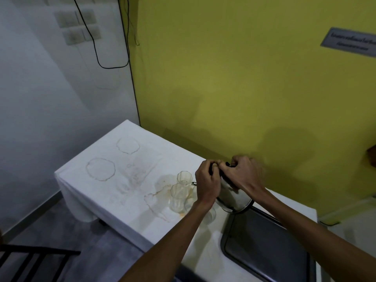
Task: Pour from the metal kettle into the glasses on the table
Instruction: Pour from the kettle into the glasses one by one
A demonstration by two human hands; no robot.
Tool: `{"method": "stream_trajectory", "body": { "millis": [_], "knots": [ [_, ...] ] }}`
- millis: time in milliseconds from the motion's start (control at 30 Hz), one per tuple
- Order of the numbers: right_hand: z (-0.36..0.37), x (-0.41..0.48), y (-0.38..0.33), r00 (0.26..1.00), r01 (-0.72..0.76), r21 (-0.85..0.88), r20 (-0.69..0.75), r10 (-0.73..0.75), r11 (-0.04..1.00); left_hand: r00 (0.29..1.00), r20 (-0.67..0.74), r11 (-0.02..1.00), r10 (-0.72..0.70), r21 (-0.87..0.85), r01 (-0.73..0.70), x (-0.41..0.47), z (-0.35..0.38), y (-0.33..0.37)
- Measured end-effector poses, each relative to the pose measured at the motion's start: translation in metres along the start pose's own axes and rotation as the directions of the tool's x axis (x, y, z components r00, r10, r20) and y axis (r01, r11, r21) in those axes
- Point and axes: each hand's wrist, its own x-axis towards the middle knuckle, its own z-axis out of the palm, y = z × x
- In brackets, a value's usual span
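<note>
The metal kettle (234,198) is tilted toward the left, its thin spout tip reaching over a clear glass (184,177). My left hand (207,184) and my right hand (242,173) both grip the kettle's black handle at the top. A second clear glass (179,197) stands just in front of the first. Another glass (210,215) sits partly hidden under my left forearm. Whether liquid is flowing cannot be told.
The table is covered with a white cloth (114,192) marked by brown ring stains. A dark metal tray (264,247) lies at the near right. A yellow wall stands close behind. A black chair frame (30,263) is at the bottom left.
</note>
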Motion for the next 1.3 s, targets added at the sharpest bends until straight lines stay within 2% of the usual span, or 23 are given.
{"method": "stream_trajectory", "body": {
  "millis": [633, 1300],
  "knots": [
    [-0.004, 0.006, -0.009, 0.997, 0.081, -0.060, 0.006, -0.080, 0.995, 0.998, -0.053, 1.000, -0.015, -0.021, 0.014, 0.003, -0.003, 0.003],
    [-0.003, 0.015, -0.019, 0.995, 0.098, -0.089, 0.024, -0.096, 0.991, 0.997, -0.067, 0.999, -0.034, -0.041, 0.031, 0.011, -0.003, 0.000]
  ]
}}
